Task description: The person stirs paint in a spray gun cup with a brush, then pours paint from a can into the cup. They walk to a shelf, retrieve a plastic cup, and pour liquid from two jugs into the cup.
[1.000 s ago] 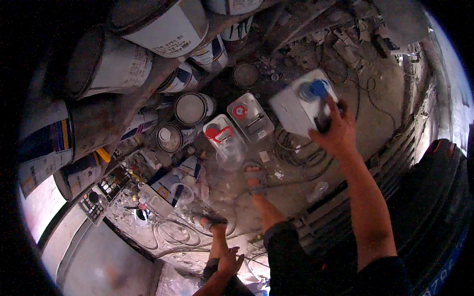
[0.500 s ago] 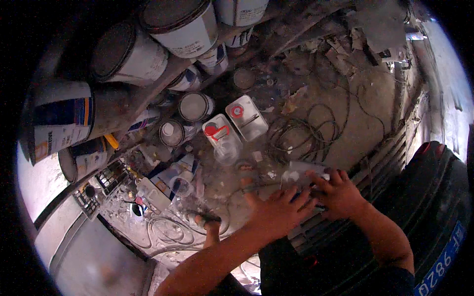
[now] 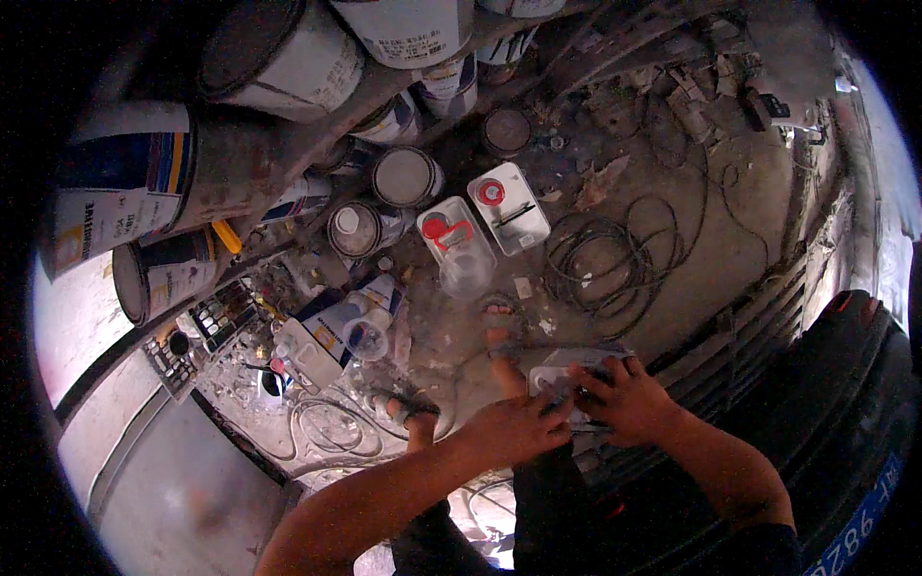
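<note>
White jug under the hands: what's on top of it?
Both hands lie on the white jug: left hand, right hand. Only its upper edge and corner show; the cap and most of the top are covered.

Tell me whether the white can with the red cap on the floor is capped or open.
Capped. The white can lies flat on the dusty floor with its round red cap seated on the spout; a second white can beside it is capped too.

a whitish, smooth plastic canister (image 3: 576,370) is seen; round metal paint tins (image 3: 403,176) look dull and stained; the concrete floor (image 3: 740,202) appears rough.
</note>
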Demonstrator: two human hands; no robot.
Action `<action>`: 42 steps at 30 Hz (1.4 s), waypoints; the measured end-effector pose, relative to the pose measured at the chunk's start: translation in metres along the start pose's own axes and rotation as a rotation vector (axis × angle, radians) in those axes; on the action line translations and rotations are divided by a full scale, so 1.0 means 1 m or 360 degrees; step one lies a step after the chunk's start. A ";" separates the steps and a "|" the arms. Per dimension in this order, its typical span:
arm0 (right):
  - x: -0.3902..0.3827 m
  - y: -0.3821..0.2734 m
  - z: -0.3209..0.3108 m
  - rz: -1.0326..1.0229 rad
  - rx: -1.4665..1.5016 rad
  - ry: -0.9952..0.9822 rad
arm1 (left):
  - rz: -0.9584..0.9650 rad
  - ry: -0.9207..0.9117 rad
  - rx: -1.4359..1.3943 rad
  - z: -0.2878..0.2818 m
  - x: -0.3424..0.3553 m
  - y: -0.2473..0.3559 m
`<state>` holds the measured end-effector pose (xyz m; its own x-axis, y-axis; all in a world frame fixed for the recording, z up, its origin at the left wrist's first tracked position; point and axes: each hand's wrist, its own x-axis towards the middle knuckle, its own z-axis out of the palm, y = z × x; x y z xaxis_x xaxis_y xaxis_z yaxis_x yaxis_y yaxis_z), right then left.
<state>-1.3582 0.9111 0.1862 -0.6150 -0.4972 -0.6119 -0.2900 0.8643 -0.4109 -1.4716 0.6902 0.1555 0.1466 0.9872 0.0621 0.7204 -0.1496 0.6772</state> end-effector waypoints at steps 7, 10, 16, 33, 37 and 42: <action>0.001 -0.004 -0.001 -0.0058 -0.0115 0.0033 | 0.0104 -0.0670 -0.0360 -0.008 0.010 -0.014; -0.001 -0.006 0.004 -0.0076 -0.0146 0.0197 | 0.0132 -0.0881 -0.0379 0.000 0.016 -0.013; -0.003 -0.002 0.007 -0.0131 -0.0116 0.0238 | 0.0383 -0.0440 -0.0302 0.006 0.011 -0.021; -0.019 0.005 0.022 0.0410 0.0258 0.0262 | -0.2010 0.0600 0.0065 -0.046 0.006 -0.147; -0.013 0.011 0.023 0.0539 0.0320 0.0130 | -0.1765 0.0785 0.0666 -0.039 -0.055 -0.257; 0.000 0.017 0.027 0.0649 0.0228 -0.0027 | -0.1701 0.0853 0.0775 -0.029 -0.058 -0.298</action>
<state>-1.3435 0.9244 0.1612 -0.6456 -0.1193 -0.7543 0.0797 0.9718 -0.2219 -1.7146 0.6794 -0.0282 -0.8596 0.5105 0.0196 0.4992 0.8312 0.2446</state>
